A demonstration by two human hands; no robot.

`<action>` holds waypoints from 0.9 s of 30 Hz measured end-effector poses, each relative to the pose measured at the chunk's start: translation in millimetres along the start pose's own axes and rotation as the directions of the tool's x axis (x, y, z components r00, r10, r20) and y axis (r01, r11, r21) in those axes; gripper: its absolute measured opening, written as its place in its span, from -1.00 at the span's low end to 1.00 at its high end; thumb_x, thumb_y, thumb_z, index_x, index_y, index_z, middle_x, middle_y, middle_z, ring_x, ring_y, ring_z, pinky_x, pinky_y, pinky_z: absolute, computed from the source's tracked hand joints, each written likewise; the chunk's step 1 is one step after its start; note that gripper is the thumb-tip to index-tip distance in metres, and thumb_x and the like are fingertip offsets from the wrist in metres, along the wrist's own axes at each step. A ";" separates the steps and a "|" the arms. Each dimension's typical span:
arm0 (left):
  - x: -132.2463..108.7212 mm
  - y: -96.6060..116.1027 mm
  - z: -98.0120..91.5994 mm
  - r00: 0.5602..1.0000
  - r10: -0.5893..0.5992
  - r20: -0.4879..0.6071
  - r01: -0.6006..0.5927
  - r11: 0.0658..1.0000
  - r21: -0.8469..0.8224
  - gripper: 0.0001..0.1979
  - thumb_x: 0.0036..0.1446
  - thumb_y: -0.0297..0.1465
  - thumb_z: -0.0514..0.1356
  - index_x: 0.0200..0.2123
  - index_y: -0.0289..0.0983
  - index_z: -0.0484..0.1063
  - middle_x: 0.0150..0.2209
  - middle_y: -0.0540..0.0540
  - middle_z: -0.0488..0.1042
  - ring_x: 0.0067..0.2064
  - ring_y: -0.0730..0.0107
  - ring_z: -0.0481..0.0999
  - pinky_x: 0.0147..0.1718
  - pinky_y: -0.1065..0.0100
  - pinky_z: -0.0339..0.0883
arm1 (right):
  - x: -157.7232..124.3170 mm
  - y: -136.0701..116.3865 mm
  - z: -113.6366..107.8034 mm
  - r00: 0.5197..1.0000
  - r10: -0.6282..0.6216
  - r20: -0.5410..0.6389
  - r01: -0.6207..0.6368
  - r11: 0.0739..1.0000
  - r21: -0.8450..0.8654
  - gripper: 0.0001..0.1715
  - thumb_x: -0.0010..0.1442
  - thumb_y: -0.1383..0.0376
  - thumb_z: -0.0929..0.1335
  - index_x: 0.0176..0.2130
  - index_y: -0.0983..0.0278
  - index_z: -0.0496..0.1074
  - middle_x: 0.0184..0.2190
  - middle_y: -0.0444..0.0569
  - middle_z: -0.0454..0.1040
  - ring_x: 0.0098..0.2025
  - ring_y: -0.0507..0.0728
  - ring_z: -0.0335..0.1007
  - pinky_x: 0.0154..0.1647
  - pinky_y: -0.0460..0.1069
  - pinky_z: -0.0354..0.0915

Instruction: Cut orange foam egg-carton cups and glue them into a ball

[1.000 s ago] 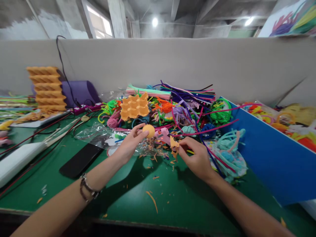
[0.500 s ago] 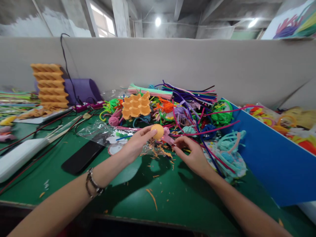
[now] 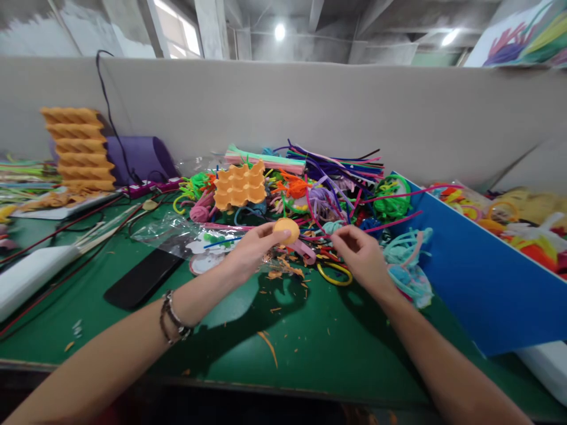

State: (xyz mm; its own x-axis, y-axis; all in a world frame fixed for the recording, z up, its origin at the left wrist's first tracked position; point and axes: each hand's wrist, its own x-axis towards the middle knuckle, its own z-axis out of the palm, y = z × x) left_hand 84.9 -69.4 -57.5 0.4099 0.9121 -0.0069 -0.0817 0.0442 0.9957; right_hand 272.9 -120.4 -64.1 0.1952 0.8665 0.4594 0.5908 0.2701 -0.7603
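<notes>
My left hand [image 3: 254, 251] pinches a round, orange-yellow foam-like piece [image 3: 286, 231] between thumb and fingers, above the table. Just below its right edge is a pink strip-like piece [image 3: 303, 251]; I cannot tell whether it is joined to the round piece. My right hand [image 3: 361, 254] is held apart to the right, fingers curled and thumb against the fingertips, over the edge of the pile of pipe cleaners [image 3: 325, 200]. Whatever those fingertips hold, if anything, is hidden. A yellow loop handle [image 3: 335, 275] lies beside this hand.
An orange egg-crate foam block [image 3: 240, 186] rests on the pile, and a taller one [image 3: 80, 150] stands at the back left. Orange scraps [image 3: 268, 348] dot the green table. A black slab [image 3: 144, 277] lies left; a blue board [image 3: 482, 277] slants along the right.
My right hand has moved right, away from the pink piece and the left hand. The yellow loop handle has come into sight. The view has shifted slightly.
</notes>
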 end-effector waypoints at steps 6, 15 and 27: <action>3.8 7.7 -16.5 0.996 0.048 -0.080 -0.028 0.971 0.238 -0.63 -0.23 -0.27 0.27 -0.28 -0.29 0.41 -0.26 -0.09 0.51 -0.18 0.25 0.44 -0.20 0.29 0.25 | 11.0 -3.5 -41.4 0.900 0.217 0.378 0.089 0.757 -0.647 -0.83 0.07 0.25 0.28 -0.48 0.27 0.38 -0.54 -0.10 0.46 -0.48 0.04 0.35 -0.51 -0.12 0.10; 1.9 13.6 -27.8 0.991 0.133 -0.009 -0.113 0.874 0.473 -0.57 -0.19 -0.17 0.26 -0.24 -0.28 0.39 -0.24 -0.09 0.48 -0.18 0.23 0.43 -0.24 0.32 0.25 | 0.3 13.9 -15.3 0.829 0.377 0.413 0.216 0.466 -0.858 -0.79 0.04 0.32 0.34 -0.26 0.35 0.39 -0.30 0.14 0.49 -0.24 0.22 0.41 -0.44 -0.06 0.10; 25.5 19.6 -7.7 0.942 0.325 0.077 -0.288 0.674 0.680 -0.65 -0.15 -0.21 0.24 -0.28 -0.26 0.40 -0.27 -0.12 0.49 -0.17 0.17 0.43 -0.14 0.21 0.17 | 0.9 7.7 -21.3 0.818 0.335 0.467 0.312 0.423 -0.850 -0.75 0.06 0.41 0.24 -0.19 0.38 0.30 -0.35 0.13 0.48 -0.30 0.21 0.40 -0.46 -0.05 0.00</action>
State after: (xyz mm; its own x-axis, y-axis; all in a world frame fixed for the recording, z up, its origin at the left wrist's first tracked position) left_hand 86.8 -42.1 -38.8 0.4300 0.8424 0.3247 0.4446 -0.5106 0.7360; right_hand 294.3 -126.5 -59.8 -0.0083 0.9956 -0.0933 0.9768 0.0280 0.2121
